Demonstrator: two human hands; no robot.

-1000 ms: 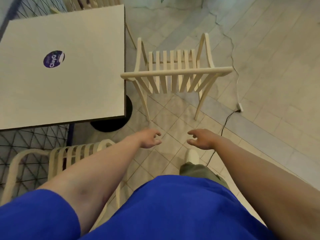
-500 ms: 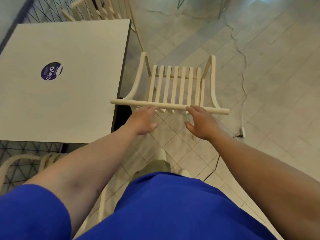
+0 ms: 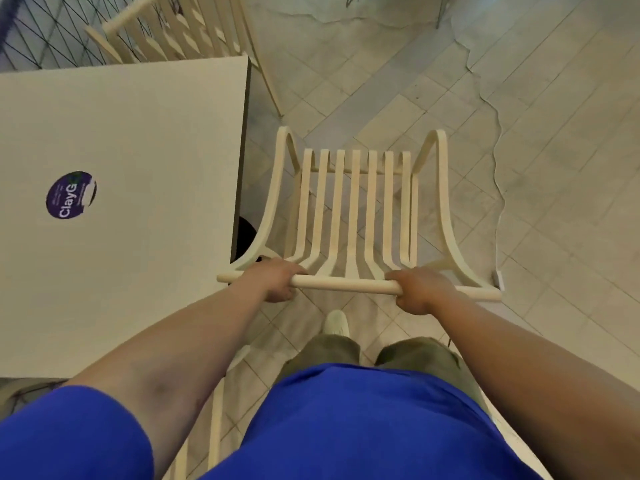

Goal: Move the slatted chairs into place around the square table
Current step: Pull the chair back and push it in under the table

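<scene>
A cream slatted chair [image 3: 355, 209] stands right in front of me, just right of the square table [image 3: 138, 174], its seat pointing away from me. My left hand [image 3: 277, 280] is closed around the left part of the chair's top rail. My right hand [image 3: 419, 289] grips the same rail further right. The chair's left armrest lies close to the table's right edge. A second slatted chair [image 3: 180, 32] stands at the table's far side. Part of a third chair [image 3: 216, 417] shows below my left arm.
The table carries a round purple sticker [image 3: 71, 195] and has a dark round base [image 3: 247, 233]. A black mesh fence [image 3: 52, 32] runs along the far left. A thin cable [image 3: 498, 188] with a white plug lies on the tiled floor to the right.
I stepped closer to the chair. Both hands moved from open in the air to the top rail and closed around it.
</scene>
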